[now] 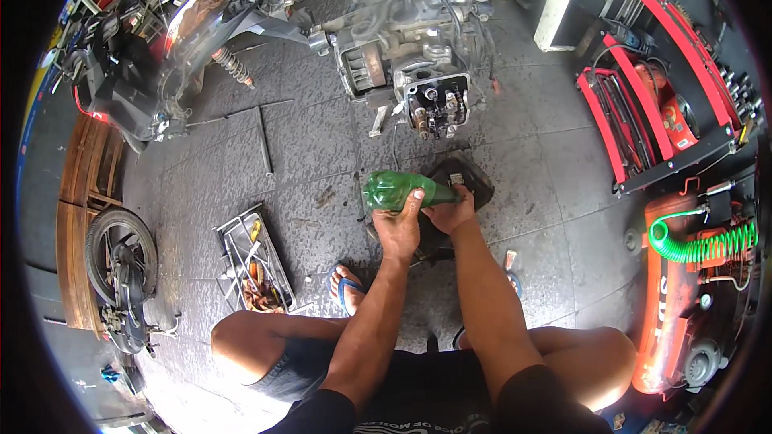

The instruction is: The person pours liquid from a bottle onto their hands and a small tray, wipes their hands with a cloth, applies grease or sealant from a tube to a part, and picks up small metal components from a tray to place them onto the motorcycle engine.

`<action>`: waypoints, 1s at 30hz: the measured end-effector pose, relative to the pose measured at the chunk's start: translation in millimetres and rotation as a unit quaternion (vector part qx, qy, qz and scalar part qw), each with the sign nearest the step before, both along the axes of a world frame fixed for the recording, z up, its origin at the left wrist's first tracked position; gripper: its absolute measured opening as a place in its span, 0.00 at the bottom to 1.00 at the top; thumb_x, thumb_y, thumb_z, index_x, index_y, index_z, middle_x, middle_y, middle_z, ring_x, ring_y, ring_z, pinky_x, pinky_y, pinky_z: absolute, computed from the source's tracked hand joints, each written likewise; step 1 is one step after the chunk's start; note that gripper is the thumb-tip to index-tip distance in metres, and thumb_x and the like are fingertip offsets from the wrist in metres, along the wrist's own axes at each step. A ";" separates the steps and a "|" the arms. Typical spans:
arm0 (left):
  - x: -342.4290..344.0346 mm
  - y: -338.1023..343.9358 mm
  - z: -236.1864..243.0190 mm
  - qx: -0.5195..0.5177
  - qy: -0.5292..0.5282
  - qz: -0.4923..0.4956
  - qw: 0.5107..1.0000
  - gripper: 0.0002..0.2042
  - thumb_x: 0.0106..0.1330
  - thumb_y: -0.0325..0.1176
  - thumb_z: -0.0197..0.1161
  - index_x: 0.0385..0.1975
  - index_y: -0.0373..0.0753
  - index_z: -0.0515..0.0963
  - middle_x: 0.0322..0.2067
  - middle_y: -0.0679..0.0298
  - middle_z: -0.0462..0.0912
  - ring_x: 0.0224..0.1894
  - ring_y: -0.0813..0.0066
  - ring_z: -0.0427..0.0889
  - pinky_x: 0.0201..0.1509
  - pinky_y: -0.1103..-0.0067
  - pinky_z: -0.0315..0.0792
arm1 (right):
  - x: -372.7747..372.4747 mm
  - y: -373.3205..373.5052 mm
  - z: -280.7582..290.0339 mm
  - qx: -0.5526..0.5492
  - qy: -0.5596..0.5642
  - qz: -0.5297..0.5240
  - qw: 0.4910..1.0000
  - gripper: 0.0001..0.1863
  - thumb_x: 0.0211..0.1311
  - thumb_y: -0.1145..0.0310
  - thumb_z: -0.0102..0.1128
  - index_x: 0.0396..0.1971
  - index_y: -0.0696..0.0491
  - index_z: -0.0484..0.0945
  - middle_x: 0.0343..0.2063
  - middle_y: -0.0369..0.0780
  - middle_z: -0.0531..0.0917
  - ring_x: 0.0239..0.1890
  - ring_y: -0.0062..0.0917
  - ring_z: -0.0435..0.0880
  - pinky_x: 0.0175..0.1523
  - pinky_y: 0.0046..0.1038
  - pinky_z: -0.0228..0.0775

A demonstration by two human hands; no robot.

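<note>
A green plastic bottle (390, 190) lies sideways between my hands, its base toward the left. My left hand (398, 233) is wrapped round its body from below, thumb on the near side. At the bottle's narrow right end, my right hand (453, 213) is closed round the neck; the cap or opening is hidden. Under and behind the hands, on the floor, is a dark angular pan or tray (480, 181). Beyond it stands a motorcycle engine (386, 56), with its open cylinder head (438, 104) facing me.
A metal tray of tools (261, 261) lies on the floor at left, near a wheel (121, 253). A partly stripped motorcycle (161, 64) stands far left. At right are a red and black tool cart (643, 104) and a red compressor tank (659, 297) with a green coiled hose (700, 243).
</note>
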State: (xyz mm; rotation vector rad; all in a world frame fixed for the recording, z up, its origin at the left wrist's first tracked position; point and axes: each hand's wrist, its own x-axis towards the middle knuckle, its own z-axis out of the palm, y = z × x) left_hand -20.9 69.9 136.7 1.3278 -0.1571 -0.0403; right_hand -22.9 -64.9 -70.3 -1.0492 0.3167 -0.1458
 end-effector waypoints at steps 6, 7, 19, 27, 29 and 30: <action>-2.3 22.3 7.0 -0.039 0.014 0.024 0.999 0.12 0.64 0.26 0.70 0.45 0.31 0.80 0.41 0.63 0.85 0.43 0.77 0.82 0.50 0.78 0.75 | 2.0 21.6 42.4 0.481 0.027 0.030 0.876 0.29 0.67 0.47 0.39 0.48 0.55 0.80 0.47 0.44 0.84 0.55 0.40 0.79 0.65 0.46 0.60; -4.1 17.7 9.7 -0.057 0.009 0.018 0.998 0.12 0.64 0.26 0.69 0.45 0.31 0.80 0.41 0.62 0.85 0.43 0.76 0.82 0.50 0.78 0.75 | 0.5 13.3 31.6 0.479 0.000 0.052 0.876 0.29 0.67 0.47 0.38 0.50 0.55 0.79 0.48 0.44 0.84 0.56 0.40 0.78 0.65 0.45 0.59; 1.1 -2.5 5.2 -0.049 -0.040 0.019 0.998 0.11 0.65 0.28 0.68 0.45 0.33 0.80 0.35 0.68 0.83 0.30 0.85 0.75 0.31 0.85 0.69 | -4.8 -6.9 15.6 0.201 -0.006 0.025 0.979 0.28 0.69 0.48 0.43 0.59 0.53 0.72 0.60 0.42 0.75 0.65 0.40 0.68 0.72 0.47 0.48; 12.4 18.2 -1.7 -0.025 0.006 0.048 0.998 0.11 0.65 0.26 0.69 0.45 0.31 0.79 0.41 0.64 0.84 0.43 0.79 0.80 0.51 0.79 0.73 | 0.5 6.4 63.7 0.418 0.133 -0.097 0.893 0.33 0.72 0.50 0.40 0.62 0.65 0.61 0.60 0.54 0.71 0.61 0.49 0.71 0.71 0.51 0.53; 14.9 22.9 -2.4 -0.026 -0.003 0.058 0.998 0.12 0.65 0.26 0.69 0.46 0.31 0.79 0.42 0.63 0.84 0.44 0.78 0.80 0.52 0.79 0.73 | -1.8 6.7 69.4 0.420 0.122 -0.053 0.897 0.26 0.71 0.52 0.41 0.51 0.61 0.71 0.53 0.51 0.77 0.58 0.48 0.74 0.66 0.49 0.63; 15.2 23.9 -2.5 -0.024 0.000 0.060 0.998 0.12 0.65 0.26 0.69 0.46 0.31 0.79 0.43 0.63 0.84 0.44 0.78 0.80 0.53 0.79 0.72 | -4.6 6.3 72.6 0.419 0.119 -0.033 0.899 0.23 0.71 0.54 0.42 0.46 0.59 0.76 0.49 0.49 0.81 0.57 0.47 0.76 0.64 0.48 0.67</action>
